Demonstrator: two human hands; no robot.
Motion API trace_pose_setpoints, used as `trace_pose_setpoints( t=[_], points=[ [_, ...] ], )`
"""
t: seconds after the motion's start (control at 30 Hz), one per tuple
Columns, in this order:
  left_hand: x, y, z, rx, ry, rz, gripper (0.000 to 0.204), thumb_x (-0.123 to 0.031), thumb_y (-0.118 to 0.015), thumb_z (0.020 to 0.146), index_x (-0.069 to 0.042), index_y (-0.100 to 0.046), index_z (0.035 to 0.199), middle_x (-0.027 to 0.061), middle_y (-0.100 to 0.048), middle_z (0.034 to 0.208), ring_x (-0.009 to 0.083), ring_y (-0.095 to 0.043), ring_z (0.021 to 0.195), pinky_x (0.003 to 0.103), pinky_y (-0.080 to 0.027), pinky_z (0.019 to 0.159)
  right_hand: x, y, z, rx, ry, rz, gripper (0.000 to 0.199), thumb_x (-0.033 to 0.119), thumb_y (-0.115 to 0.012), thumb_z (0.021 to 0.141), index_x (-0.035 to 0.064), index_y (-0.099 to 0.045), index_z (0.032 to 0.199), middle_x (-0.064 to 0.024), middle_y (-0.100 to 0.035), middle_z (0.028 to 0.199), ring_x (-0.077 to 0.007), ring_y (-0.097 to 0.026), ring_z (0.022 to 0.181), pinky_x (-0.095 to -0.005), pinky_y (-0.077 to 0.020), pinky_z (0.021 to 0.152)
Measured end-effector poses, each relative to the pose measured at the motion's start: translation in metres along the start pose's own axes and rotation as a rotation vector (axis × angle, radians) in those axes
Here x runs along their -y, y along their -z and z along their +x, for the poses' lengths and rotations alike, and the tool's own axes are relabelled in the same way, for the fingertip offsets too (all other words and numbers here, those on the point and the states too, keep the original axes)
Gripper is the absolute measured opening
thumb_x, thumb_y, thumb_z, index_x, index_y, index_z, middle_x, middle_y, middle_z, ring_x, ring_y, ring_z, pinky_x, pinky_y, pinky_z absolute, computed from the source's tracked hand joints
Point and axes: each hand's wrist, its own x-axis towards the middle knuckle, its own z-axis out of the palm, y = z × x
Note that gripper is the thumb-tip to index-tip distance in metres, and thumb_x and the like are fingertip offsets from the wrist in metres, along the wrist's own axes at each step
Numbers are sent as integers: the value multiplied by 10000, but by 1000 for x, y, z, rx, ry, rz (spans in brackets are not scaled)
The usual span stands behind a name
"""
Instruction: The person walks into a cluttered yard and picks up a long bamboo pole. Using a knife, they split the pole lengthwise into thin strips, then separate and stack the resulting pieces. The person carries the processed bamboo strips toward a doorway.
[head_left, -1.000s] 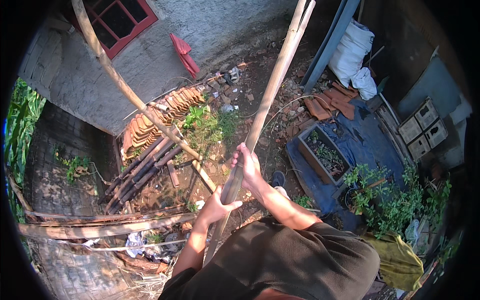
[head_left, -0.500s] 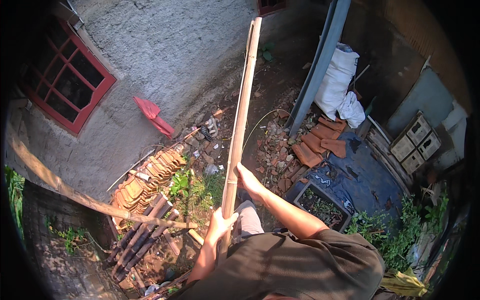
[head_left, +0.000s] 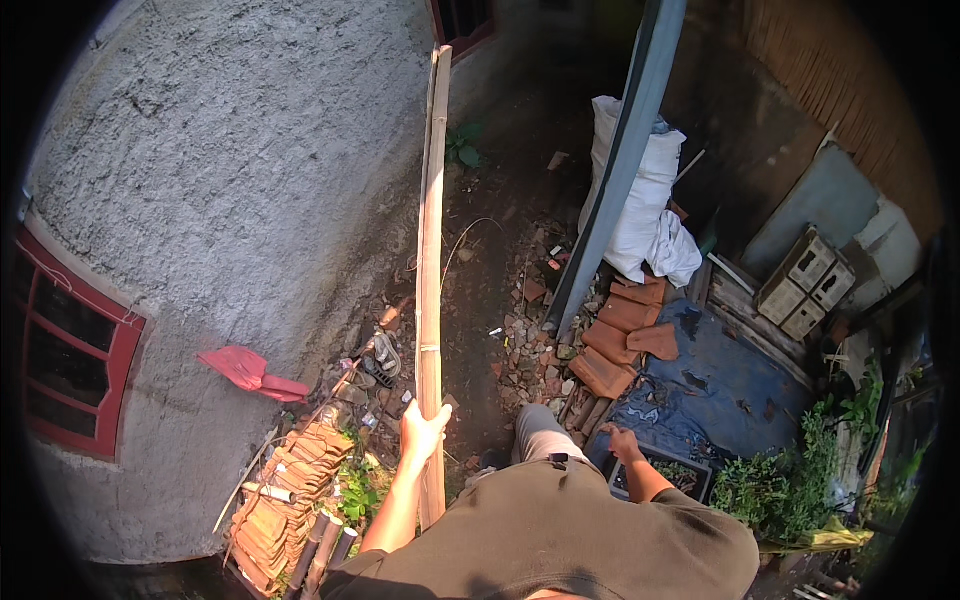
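Observation:
My left hand (head_left: 424,432) is closed around the lower part of a long bamboo pole (head_left: 431,250), its thumb across the front. The pole stretches away from me toward the far wall, seemingly split lengthwise, with a gap at its far end. Its near end reaches the front of my dark shirt. Off to the right, my right hand (head_left: 622,442) hangs low, apart from the pole, with nothing visible in it. Its fingers look loose and partly bent. Beneath it is a dark rectangular planter (head_left: 684,476) with soil and small plants.
Stacked orange roof tiles (head_left: 292,480) lie at lower left, beside dark-ended poles (head_left: 322,548). A grey metal post (head_left: 622,190) rises ahead, near white sacks (head_left: 650,200). Loose tiles (head_left: 622,335) and a blue tarp (head_left: 705,370) lie right. A rough wall (head_left: 250,170) stands left.
My right hand has let go of the bamboo pole and moved right. The pole has shifted left and stands straighter in view. The view has turned and moved ahead; the leaning pole at left is gone.

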Motion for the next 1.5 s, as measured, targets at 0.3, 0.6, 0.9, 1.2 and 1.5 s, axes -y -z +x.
trace_pose_setpoints(
  t=[0.3, 0.6, 0.9, 1.2, 1.5],
  points=[
    [-98, -73, 281, 104, -14, -56, 361, -208, -802, 821, 9, -605, 1033, 48, -636, 752, 97, -582, 572, 262, -505, 487, 106, -29, 143, 154, -236, -13, 355, 363, -529, 975, 31, -620, 1060, -99, -637, 741, -199, -637, 608, -330, -462, 482],
    [-281, -137, 511, 295, 17, -143, 283, -186, -801, 830, -42, -577, 925, -2, -582, 707, 78, -536, 526, 255, -478, 465, 508, -25, 334, -57, 452, 40, 375, 347, -595, 948, -23, -651, 943, -115, -652, 764, -185, -644, 694, -332, -518, 671],
    [-396, -231, 802, 401, 21, -139, 285, -153, -824, 803, -29, -614, 950, 35, -650, 779, 96, -598, 609, 261, -522, 533, 829, -8, 502, 162, 470, 235, 253, 208, -531, 963, -16, -613, 1046, -14, -596, 768, -124, -582, 678, -287, -513, 624],
    [-585, -319, 1043, 514, -28, -115, 335, -155, -816, 805, 11, -601, 1002, 67, -654, 822, 120, -631, 672, 271, -558, 596, 893, 109, 641, -17, 867, -1393, 171, 316, -622, 852, 149, -641, 822, -18, -652, 789, -203, -629, 765, -359, -506, 663],
    [-719, -484, 1282, 513, -212, -126, 265, -178, -799, 834, -20, -607, 925, 17, -624, 707, 92, -563, 564, 265, -475, 527, 1134, 151, 851, 125, 771, 304, 291, 366, -516, 995, 115, -664, 977, -13, -642, 839, -130, -582, 683, -277, -468, 611]
  ],
)
